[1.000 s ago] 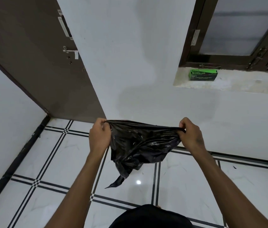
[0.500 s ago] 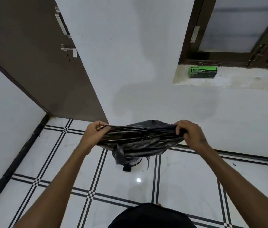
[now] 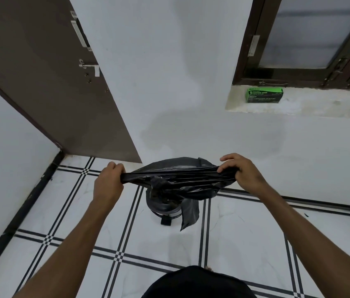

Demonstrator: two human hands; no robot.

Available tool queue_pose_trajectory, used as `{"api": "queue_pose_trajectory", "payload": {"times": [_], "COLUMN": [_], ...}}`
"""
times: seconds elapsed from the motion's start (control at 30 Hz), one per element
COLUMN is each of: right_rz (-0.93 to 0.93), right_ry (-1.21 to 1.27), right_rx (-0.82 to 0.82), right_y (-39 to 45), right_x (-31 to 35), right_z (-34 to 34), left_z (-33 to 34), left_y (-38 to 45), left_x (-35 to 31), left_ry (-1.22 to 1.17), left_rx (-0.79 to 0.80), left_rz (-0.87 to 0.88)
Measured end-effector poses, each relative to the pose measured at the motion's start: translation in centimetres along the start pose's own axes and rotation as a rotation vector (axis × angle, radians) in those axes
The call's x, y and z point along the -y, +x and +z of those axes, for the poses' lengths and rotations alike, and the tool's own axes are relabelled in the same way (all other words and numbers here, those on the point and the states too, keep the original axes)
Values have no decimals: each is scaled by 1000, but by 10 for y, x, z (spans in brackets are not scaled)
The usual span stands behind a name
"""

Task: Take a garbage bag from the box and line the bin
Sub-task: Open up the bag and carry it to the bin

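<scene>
Over the bin (image 3: 165, 208), black garbage bag (image 3: 178, 179) stretched between left hand (image 3: 108, 181) and right hand (image 3: 241, 173), both hands pinching its rim.

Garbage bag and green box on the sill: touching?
Apart. The head view shows the garbage bag stretched between both hands low over the floor, while the green box sits on the window sill, with bare white wall between them.

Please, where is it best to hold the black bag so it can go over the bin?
Probably at the mouth hem, one hand at each end, as the left hand and right hand do. The bag is limp, so only the stretched rim keeps it open above the bin.
</scene>
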State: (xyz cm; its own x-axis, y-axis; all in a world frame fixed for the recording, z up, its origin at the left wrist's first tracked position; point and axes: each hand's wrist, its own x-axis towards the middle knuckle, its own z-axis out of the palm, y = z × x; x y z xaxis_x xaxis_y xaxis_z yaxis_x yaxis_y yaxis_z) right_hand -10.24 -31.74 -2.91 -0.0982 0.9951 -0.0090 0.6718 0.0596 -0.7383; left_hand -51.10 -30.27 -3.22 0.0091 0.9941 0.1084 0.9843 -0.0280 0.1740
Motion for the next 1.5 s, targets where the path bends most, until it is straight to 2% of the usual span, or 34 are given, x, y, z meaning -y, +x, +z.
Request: {"api": "queue_pose_trajectory", "payload": {"times": [0.07, 0.1, 0.13, 0.2, 0.23, 0.27, 0.33, 0.4, 0.43, 0.53, 0.6, 0.67, 0.77, 0.83, 0.9, 0.97, 1.03, 1.13, 1.23, 1.33, 1.4, 1.5], "right_rz": [-8, 1, 11, -7, -25, -39, -90, -193, -235, -311, -329, -313, -328, -266, -99, 115, 244, 266, 123, 85, 124, 369], "right_ry": [-175, -230, -270, -339, -370, -395, -459, -539, -561, -605, -603, -633, -696, -614, -502, -328, -201, -199, -251, -502, -646, -402], "right_rx": [9, 1, -4, 12, 30, 40, -15, -107, -137, -180, -197, -159, -19, 51, 122, 206, 234, 182, 145, 164, 150, -32], "right_y": [0, 0, 0, -1, -1, -2, -3, -3, -3, -3, -1, 1, 0, -4, -7, -7, -4, 2, 6, 3, 2, 4], "right_x": [1, 0, 0, 0, -2, -3, -3, -4, -5, -3, -4, -10, -17, -17, -13, -6, 2, 12, 14, 4, -6, -6], "right_z": [3, 4, 4, 4, 4, 4, 3, 1, 0, -3, -4, -2, 3, 5, 5, 6, 9, 16, 17, 13, 15, 18], "left_z": [6, 7, 4, -3, -7, -9, -9, -10, -8, -3, -4, -5, -3, -3, -6, -4, -2, -4, -13, -19, -23, -29], "left_y": [0, 2, 5, 12, 15, 17, 21, 19, 18, 6, -4, -7, -9, -11, -11, -6, 2, 12, 18, 17, 13, 0], "left_x": [2, 2, 0, -6, -9, -10, -9, -10, -10, -8, -5, 4, 16, 19, 16, 13, 8, -5, -6, -4, -6, -17], "left_ry": [-65, -185, -410, -1049, -1304, -1468, -1583, -1521, -1390, -731, -385, -184, -63, -59, -156, -325, -635, -1088, -1209, -1259, -1187, -924], "left_rx": [6, 27, 59, 165, 199, 195, 155, 135, 111, -5, -77, -101, -98, -123, -165, -174, -124, -79, -95, -113, -129, -231], "left_rz": [-76, -192, -373, -771, -904, -992, -1099, -1064, -974, -552, -341, -271, -256, -264, -312, -414, -577, -830, -935, -911, -846, -591]}}
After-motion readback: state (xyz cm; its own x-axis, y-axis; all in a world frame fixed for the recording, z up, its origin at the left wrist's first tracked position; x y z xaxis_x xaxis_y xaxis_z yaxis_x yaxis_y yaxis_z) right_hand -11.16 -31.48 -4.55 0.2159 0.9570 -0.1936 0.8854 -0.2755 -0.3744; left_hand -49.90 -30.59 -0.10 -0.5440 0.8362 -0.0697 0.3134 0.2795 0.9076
